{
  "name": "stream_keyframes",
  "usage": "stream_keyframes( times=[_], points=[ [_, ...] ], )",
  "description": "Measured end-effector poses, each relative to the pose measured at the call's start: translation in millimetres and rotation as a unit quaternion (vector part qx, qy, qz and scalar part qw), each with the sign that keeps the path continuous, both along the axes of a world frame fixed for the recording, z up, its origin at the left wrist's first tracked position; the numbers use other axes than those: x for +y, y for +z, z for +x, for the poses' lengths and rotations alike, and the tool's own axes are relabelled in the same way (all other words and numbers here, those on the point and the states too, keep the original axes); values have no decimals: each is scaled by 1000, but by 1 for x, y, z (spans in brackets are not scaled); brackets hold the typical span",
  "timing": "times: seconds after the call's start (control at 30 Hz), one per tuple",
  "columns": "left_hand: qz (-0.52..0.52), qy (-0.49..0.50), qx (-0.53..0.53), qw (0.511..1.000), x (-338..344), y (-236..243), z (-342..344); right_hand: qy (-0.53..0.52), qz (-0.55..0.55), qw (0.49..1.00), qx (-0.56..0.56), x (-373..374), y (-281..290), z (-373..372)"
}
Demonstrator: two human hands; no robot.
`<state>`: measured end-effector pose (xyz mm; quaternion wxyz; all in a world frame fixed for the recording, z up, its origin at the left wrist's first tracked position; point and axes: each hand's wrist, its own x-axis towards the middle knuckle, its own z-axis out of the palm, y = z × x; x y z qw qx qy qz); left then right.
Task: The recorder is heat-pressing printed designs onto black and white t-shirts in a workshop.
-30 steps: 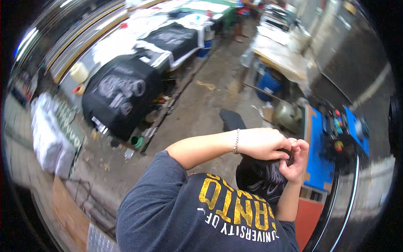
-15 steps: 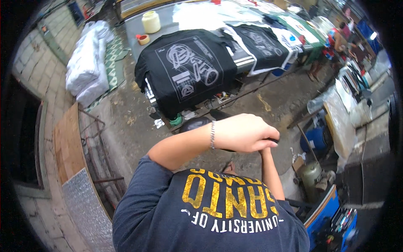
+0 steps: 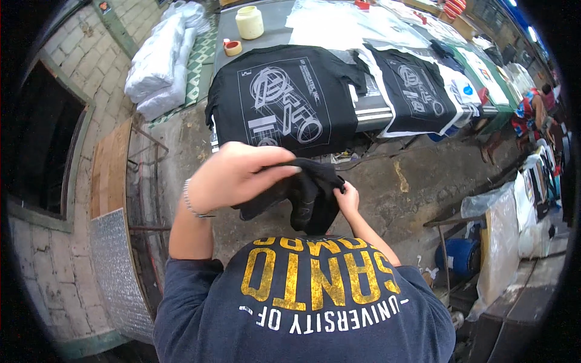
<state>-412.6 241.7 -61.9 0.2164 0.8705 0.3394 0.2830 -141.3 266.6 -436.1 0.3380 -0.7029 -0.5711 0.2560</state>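
Observation:
My left hand, with a chain bracelet, pinches the upper left edge of a black cloth garment that hangs folded in front of my chest, a faint print showing on it. My right hand grips the same garment at its right edge, a little lower. Just beyond them, a black T-shirt with a pale line print lies spread over the edge of a long table. A smaller black printed piece with white cloth around it lies to its right.
A cream jar and tape roll stand on the table. Wrapped white bundles lie left, above a leaning board. A plastic-covered bench and blue drum are right. A person in red and blue is at the far right.
My view has swung toward the long table. My hands, close together before, have drawn apart, the left moving left and the right lower, stretching the black garment between them.

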Motion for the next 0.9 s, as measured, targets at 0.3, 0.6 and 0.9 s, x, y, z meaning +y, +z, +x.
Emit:
stream_keyframes(
  times=[0.3, 0.6, 0.9],
  points=[
    [123, 318, 44, 939, -10, -21, -61, -35, 342, 926, 157, 98, 105, 111],
    [250, 460, 10, 852, -2, -54, -127, 219, 553, 786, -165, 160, 258, 154],
    [288, 492, -73, 818, 48, -62, -178, 161, 497, 808, -273, 193, 307, 160]
  ],
)
